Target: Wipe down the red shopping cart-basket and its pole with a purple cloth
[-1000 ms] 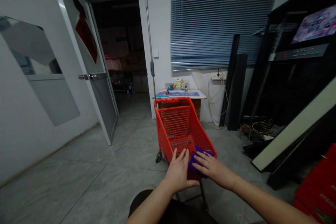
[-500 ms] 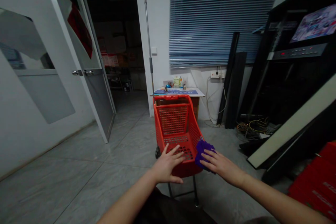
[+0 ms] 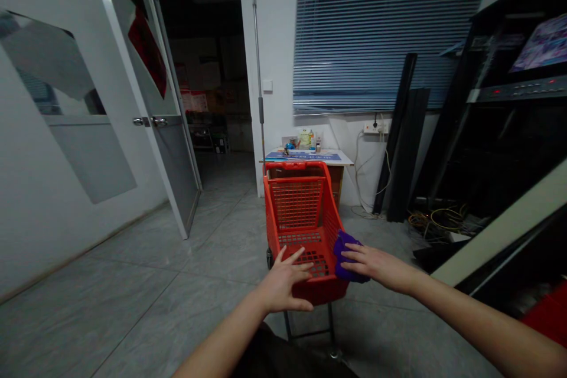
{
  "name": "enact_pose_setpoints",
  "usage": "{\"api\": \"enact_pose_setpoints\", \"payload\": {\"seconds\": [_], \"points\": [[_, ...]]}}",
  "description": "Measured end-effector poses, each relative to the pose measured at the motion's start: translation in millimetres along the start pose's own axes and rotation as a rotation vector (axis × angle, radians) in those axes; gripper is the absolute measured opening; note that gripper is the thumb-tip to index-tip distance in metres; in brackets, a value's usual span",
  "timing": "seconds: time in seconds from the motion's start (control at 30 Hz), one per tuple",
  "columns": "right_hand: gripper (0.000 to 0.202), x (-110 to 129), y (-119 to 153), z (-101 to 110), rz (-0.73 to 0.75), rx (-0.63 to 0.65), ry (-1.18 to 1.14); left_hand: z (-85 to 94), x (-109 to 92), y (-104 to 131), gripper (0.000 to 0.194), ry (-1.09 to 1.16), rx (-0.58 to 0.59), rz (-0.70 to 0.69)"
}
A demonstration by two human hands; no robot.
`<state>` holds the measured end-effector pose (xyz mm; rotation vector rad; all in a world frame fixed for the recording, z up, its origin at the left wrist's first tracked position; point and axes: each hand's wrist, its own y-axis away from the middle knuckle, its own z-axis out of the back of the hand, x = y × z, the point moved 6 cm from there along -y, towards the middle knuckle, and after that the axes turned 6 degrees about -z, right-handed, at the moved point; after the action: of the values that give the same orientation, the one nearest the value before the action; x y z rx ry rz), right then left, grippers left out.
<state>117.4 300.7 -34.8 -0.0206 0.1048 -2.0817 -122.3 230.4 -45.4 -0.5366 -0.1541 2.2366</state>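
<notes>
Fingers (image 3: pixel 355 257) of the right hand (image 3: pixel 371 262) lie extended on a crumpled purple cloth (image 3: pixel 341 243), any pinch hidden; the left hand (image 3: pixel 283 284) spreads wide at the red cart (image 3: pixel 319 291).

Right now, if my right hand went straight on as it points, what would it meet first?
Your right hand would probably meet the red shopping cart first, just past the purple cloth it touches, though depth is unclear.

Floor (image 3: pixel 133 283): grey, thin joint lines, spanning lower left and centre of the frame. On it: red shopping cart (image 3: pixel 305 237), centre; two dark boards (image 3: pixel 410 153), leaning, right of centre; tangled cables (image 3: pixel 443 217), right. Surface (image 3: pixel 348 162), centre, beyond cart: blue-and-white printed sheet (image 3: pixel 310 156), flat; assorted small items (image 3: pixel 305 140), rear.
</notes>
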Motion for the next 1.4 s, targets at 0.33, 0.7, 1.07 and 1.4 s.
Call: {"api": "enact_pose_setpoints", "payload": {"seconds": [0.33,0.7,1.07,1.4], "points": [[0.067,23.3,-5.5,-2.4,-0.113,-0.127,-0.152,14.0,8.9,7.6,0.042,-0.087,-0.002,0.115],[0.037,33.5,-63.3,-21.9,0.029,-0.333,-0.140,-20.7,-8.3,-14.6,0.055,-0.078,-0.193,0.168],[0.023,-8.9,-102.9,-4.3,0.174,-0.374,-0.066,-9.9,-5.7,2.1,0.050,0.015,-0.271,0.162],[0.022,-89.7,-118.5,21.8,0.010,-0.442,0.016,1.3,-11.7,45.2,0.056,0.117,-0.243,0.106]]}}
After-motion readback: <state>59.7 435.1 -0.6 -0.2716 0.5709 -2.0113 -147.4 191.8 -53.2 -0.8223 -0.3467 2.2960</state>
